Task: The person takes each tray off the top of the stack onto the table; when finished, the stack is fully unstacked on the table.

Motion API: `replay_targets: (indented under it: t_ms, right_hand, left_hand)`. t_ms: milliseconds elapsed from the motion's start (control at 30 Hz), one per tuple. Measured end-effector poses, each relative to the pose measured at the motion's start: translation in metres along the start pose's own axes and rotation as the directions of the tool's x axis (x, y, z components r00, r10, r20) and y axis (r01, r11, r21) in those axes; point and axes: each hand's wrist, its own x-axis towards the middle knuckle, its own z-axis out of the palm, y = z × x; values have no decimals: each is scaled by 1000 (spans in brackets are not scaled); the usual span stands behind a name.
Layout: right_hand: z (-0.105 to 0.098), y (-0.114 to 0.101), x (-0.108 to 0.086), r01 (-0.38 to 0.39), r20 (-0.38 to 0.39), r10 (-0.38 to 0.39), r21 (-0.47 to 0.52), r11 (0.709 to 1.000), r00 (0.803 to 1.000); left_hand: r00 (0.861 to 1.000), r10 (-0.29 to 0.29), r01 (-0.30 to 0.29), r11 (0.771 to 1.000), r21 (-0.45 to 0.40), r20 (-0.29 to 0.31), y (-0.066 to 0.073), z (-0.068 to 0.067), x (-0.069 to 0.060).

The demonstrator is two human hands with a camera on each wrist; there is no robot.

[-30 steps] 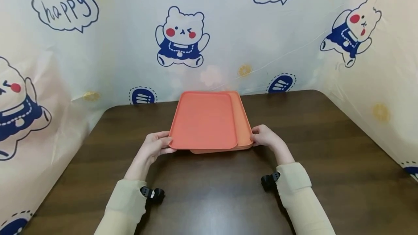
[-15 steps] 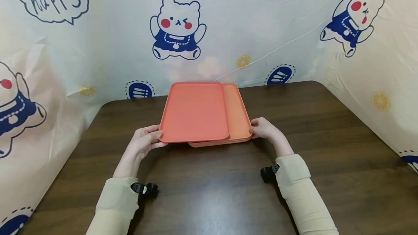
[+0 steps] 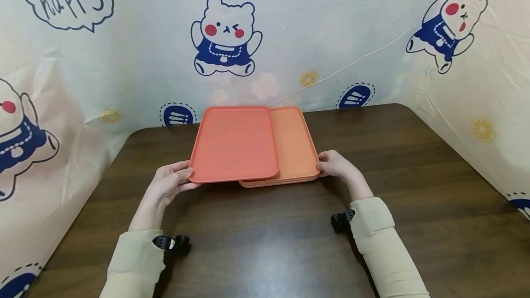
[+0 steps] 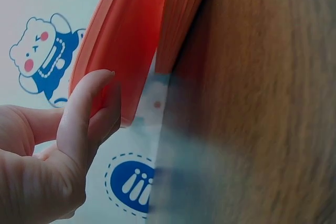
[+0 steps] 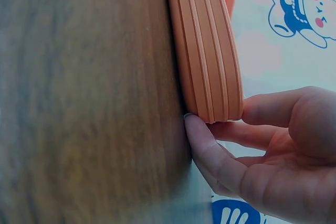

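A pale sheet printed with bears stands behind a dark brown wood-grained table. Near the middle of the table's far edge lies a stack of orange rectangular trays; a coral-red rectangular tray overlaps its left part, its left side raised. The left hand pinches that tray's near left corner, thumb and fingers nearly together; the right hand grips the stack's near right corner, fingers parted by its thickness.

Left arm and right arm both reach forward, angled inward. Left hand in a pinch grip, fingers bent. Right hand also pinching. Hands well apart, left slightly lower in head view.
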Motion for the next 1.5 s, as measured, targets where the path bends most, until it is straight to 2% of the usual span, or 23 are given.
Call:
replay_targets:
  t_ms: [467,733,1100,1300,1500]
  right_hand:
    - [0,2,-2,-10,-6,10,-8,1000,1000]
    - [-1,3,-3,-21,-8,21,-8,1000,1000]
    - [0,3,-1,-1,-7,1,-5,1000,1000]
    - [0,2,-1,2,-4,-2,-4,1000,1000]
    - [0,1,-2,-2,-2,2,8,1000,1000]
  left_hand:
    - [1000,1,-2,999,-48,-25,9,-24,-6]
    - [1000,16,-16,996,-93,-5,9,-35,-8]
    - [999,11,-17,993,-114,-49,8,-55,-12]
    - [999,-15,9,993,-120,-52,8,-64,-14]
    - [998,-11,3,993,-122,-65,7,-74,-18]
